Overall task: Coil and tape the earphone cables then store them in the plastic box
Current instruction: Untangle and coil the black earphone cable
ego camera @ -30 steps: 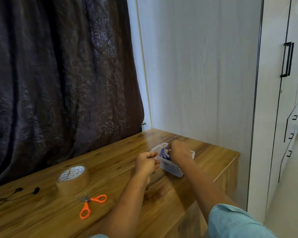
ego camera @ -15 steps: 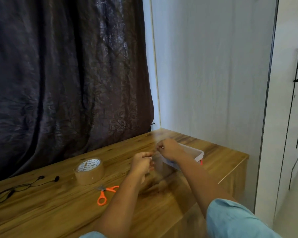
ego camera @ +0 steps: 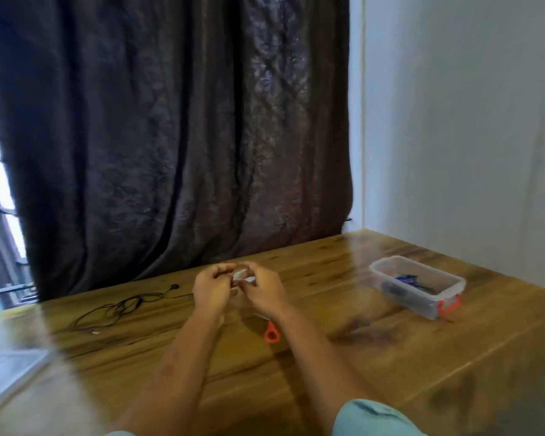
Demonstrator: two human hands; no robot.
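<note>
Brown tape [ego camera: 240, 276] sat pinched between left hand [ego camera: 209, 290] and right hand [ego camera: 264, 289], apparently picking at its end; blur hid details. A torn or folded strip could stick to itself. Loose earphones [ego camera: 120, 309] lay left of the grip, box [ego camera: 417, 286] well right, scissors [ego camera: 270, 332] just below.

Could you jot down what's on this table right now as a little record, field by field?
surface: wooden table
left hand: closed on the tape roll
right hand: also on the tape roll
scissors: one orange handle shows below the hands
earphone cable: black, loose, uncoiled, left of the hands
plastic box: open, far right, with blue and dark items inside
lid: clear, at the left edge
</note>
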